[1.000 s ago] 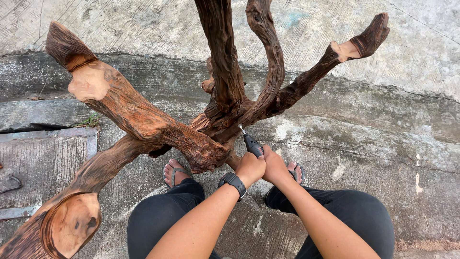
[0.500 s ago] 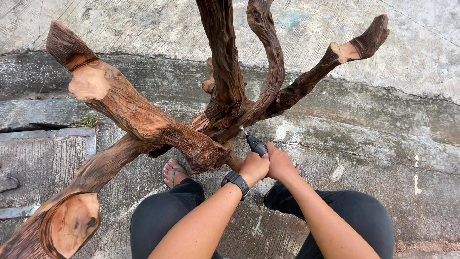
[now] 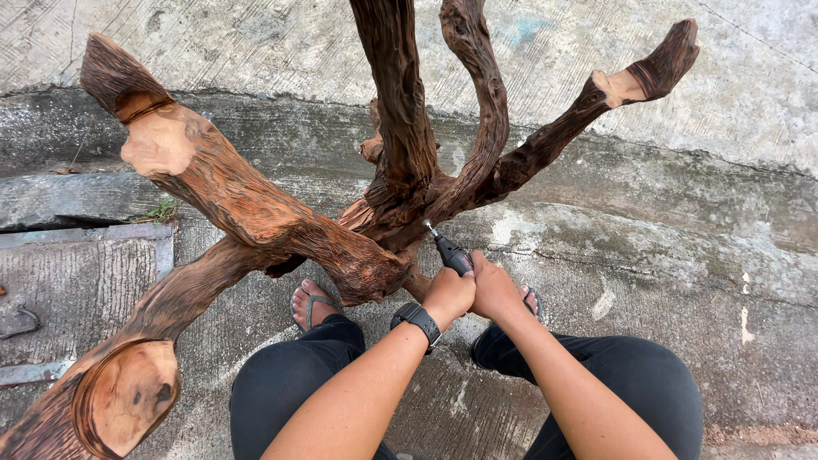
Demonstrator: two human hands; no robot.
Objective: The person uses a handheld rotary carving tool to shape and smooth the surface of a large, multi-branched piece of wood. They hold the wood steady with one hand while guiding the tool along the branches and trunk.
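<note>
A big gnarled reddish-brown driftwood root [image 3: 256, 213] with several thick branches stands on the concrete in front of me. Both hands grip a small dark rotary tool [image 3: 452, 254] whose metal tip touches the wood where the branches join. My left hand [image 3: 449, 294], with a black watch on its wrist, wraps the tool's body from below. Pressed beside it, my right hand [image 3: 496, 288] closes on the tool's rear end. I squat with black trousers and sandalled feet under the root.
Rough grey concrete ground [image 3: 648, 230] runs all around, with a raised pale slab [image 3: 750, 94] beyond a step. A metal-edged drain cover [image 3: 77, 273] lies at the left. Cut branch ends [image 3: 128, 400] jut toward me at lower left.
Both hands with the tool have shifted slightly, and the tip stays at the branch junction. The root has not moved.
</note>
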